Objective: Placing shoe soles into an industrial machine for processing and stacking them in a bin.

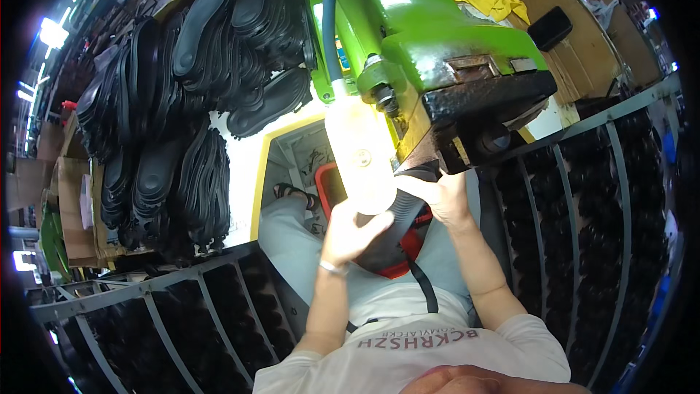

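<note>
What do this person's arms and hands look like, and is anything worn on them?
Both the left hand and the right hand are ungloved. A thin, pale, shiny band circles the left wrist; none shows on the right. Short, loose white sleeves leave the forearms bare. The left fingers are partly hidden.

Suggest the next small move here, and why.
Probably steady the dark ridged piece and nudge it slowly: its far end appears right by the head of the green machine, though contact is unclear; the right grip touches it there, and the left grip is beside its near part.
</note>
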